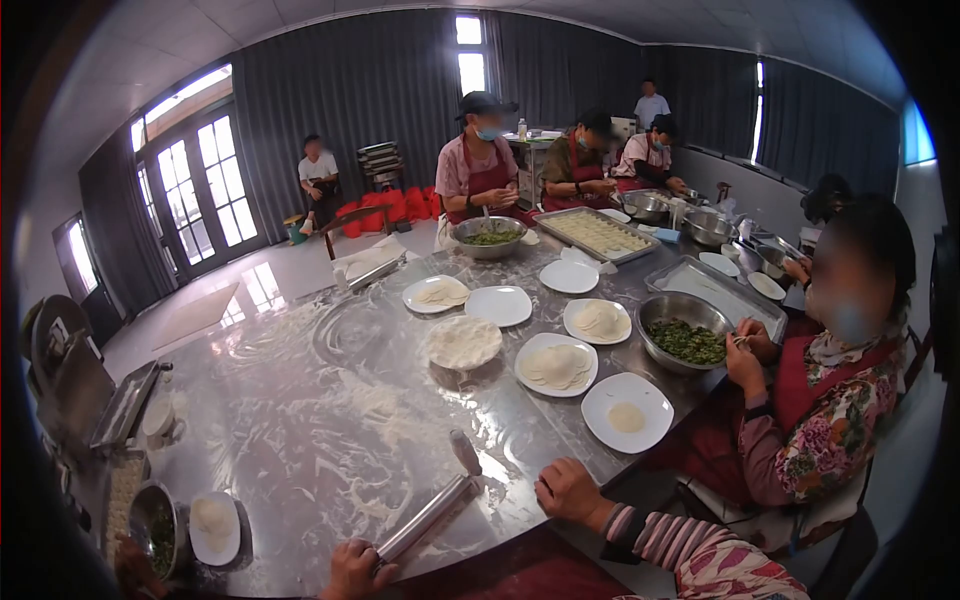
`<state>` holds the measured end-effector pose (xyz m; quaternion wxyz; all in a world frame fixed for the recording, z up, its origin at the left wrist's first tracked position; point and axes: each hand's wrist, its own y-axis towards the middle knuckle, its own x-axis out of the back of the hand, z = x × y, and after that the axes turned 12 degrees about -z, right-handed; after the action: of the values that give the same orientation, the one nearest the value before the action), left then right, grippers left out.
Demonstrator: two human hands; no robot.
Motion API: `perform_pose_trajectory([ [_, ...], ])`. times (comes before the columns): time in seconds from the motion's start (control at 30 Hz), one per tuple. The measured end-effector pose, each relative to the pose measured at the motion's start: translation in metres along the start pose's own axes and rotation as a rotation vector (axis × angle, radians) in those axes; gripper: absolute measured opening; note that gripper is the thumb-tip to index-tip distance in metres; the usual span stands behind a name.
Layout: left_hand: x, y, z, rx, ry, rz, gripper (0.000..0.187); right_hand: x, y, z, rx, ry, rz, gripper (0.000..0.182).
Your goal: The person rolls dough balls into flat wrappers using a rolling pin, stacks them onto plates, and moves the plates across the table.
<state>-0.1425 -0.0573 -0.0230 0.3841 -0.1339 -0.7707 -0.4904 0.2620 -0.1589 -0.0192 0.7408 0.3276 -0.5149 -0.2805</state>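
Note:
A metal rolling pin lies at a slant on the floury steel table, its far handle pointing away from me. My left hand is closed around its near end, covering the handle there. At the table's front edge rests my right hand, fingers curled in and nothing visible in them, apart from the pin. Beyond it stands a white plate with a small stack of round dough wrappers. Further back are a plate of more wrappers and a heap of flour.
To my right a co-worker works beside a bowl of chopped green filling. Several people sit across the table around a tray of dumplings. At lower left are another filling bowl and a plate.

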Motion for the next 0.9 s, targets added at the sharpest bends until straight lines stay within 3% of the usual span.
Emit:
perform_pose_trajectory([
  [0.23,0.002,0.002,-0.005,0.000,0.011,0.023,0.036,0.000,0.000,-0.001,-0.011,-0.001,0.009,0.013],
  [0.3,0.014,0.012,-0.023,0.125,-0.027,0.068,0.021,0.001,0.000,0.000,0.002,0.016,-0.016,0.014],
  [0.4,0.015,0.014,-0.025,0.142,-0.060,0.088,0.018,0.000,0.001,-0.002,0.019,-0.002,0.021,0.015],
  [0.5,0.001,0.000,-0.002,0.027,0.016,0.063,0.034,0.000,0.005,-0.003,0.073,-0.047,0.100,0.016],
  [0.73,0.017,0.004,-0.003,0.062,0.026,0.063,0.034,-0.018,0.004,0.005,0.062,0.014,0.192,0.015],
  [0.9,0.011,0.002,-0.001,0.007,-0.011,0.032,0.032,-0.019,-0.001,0.000,0.013,-0.003,0.116,0.013],
])
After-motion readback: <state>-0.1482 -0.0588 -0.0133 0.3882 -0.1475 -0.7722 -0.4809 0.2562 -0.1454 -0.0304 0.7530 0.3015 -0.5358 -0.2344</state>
